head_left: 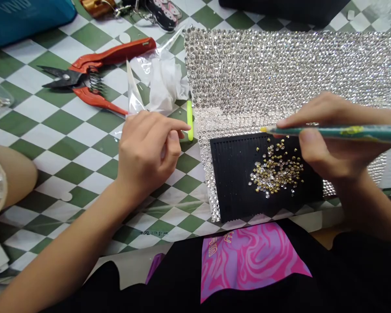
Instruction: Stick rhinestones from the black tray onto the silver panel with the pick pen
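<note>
My right hand (332, 143) grips a green pencil (355, 131) between thumb and fingers. Its yellow tip is at a paler band of the rhinestone sheet (280, 65), just above the top edge of a black ridged tray (234, 182). On that tray, which lies over the lower part of the sheet, is a loose heap of small gold-backed rhinestones (275, 171). My left hand (150, 150) rests on the table left of the sheet, its index finger stretched out, the others curled and partly hidden. That fingertip is at a neon yellow stick (189, 119); whether it touches cannot be made out.
Red-handled cutters (84, 78) lie spread at the left, beside crumpled white tissue (164, 82) and clear plastic. Behind are a teal pouch (29, 19), keychains (163, 13) and a black object (283, 8). A beige container (19, 180) stands at the left edge. The tablecloth (94, 161) is green-and-white checked.
</note>
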Demonstrator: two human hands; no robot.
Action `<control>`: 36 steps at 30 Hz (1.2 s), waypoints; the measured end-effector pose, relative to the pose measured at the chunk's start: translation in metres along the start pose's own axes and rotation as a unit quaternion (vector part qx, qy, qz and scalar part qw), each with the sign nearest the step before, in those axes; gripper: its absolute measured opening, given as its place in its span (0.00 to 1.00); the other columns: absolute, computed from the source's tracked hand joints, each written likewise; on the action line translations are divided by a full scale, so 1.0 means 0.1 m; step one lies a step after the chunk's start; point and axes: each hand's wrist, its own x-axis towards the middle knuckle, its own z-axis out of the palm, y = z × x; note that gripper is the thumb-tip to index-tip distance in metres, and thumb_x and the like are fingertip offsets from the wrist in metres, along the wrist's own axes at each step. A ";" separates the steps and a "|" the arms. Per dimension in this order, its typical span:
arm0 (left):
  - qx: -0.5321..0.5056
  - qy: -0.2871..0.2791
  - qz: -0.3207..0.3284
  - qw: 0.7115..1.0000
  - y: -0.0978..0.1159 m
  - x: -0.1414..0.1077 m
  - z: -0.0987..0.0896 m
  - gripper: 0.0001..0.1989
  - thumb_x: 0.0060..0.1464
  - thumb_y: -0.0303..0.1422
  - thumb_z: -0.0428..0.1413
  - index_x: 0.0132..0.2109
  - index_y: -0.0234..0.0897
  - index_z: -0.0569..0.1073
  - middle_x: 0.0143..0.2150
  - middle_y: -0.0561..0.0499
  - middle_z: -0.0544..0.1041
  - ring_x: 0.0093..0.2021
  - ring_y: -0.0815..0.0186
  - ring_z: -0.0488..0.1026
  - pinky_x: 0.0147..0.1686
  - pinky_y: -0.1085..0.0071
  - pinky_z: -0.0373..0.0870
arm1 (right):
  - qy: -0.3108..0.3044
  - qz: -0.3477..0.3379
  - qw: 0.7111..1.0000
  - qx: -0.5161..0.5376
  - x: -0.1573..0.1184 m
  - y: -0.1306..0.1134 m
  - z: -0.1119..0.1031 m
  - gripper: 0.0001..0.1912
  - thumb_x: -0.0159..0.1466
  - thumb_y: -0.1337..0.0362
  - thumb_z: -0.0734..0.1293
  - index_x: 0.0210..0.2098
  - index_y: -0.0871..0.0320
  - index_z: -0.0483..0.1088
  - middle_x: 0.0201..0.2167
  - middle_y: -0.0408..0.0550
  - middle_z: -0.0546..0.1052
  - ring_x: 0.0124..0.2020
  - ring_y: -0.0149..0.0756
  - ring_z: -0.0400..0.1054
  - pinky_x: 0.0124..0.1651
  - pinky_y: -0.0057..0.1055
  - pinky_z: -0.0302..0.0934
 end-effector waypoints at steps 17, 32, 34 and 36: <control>-0.005 0.001 0.010 1.000 0.00 0.01 -0.01 0.12 0.63 0.24 0.46 0.42 0.39 0.73 0.29 0.51 0.75 0.32 0.62 0.66 0.38 0.63 0.62 | 0.003 -0.022 0.999 -0.030 -0.24 0.07 -0.10 0.10 0.51 0.75 0.65 0.29 0.58 0.76 0.20 0.40 0.71 0.21 0.26 0.63 0.22 0.28 0.54; 0.005 0.003 0.005 1.000 0.00 0.01 0.00 0.12 0.63 0.25 0.45 0.42 0.41 0.73 0.29 0.52 0.75 0.32 0.63 0.67 0.38 0.63 0.64 | 0.024 -0.031 0.999 -0.017 -0.26 0.12 -0.07 0.12 0.51 0.76 0.65 0.30 0.57 0.76 0.21 0.40 0.73 0.21 0.28 0.64 0.22 0.29 0.55; 0.002 0.003 0.003 1.000 0.00 0.00 0.00 0.12 0.63 0.25 0.46 0.42 0.41 0.73 0.30 0.51 0.76 0.32 0.62 0.67 0.38 0.63 0.64 | 0.049 -0.038 0.998 -0.002 -0.21 0.15 -0.06 0.14 0.51 0.77 0.65 0.31 0.56 0.77 0.22 0.41 0.75 0.21 0.29 0.64 0.22 0.31 0.55; 0.001 -0.002 0.003 1.000 0.00 0.00 0.01 0.12 0.63 0.25 0.46 0.42 0.40 0.73 0.30 0.51 0.76 0.33 0.62 0.67 0.38 0.63 0.64 | 0.065 -0.044 0.997 0.019 -0.12 0.15 -0.04 0.14 0.52 0.77 0.65 0.33 0.55 0.78 0.24 0.42 0.77 0.21 0.32 0.67 0.22 0.33 0.56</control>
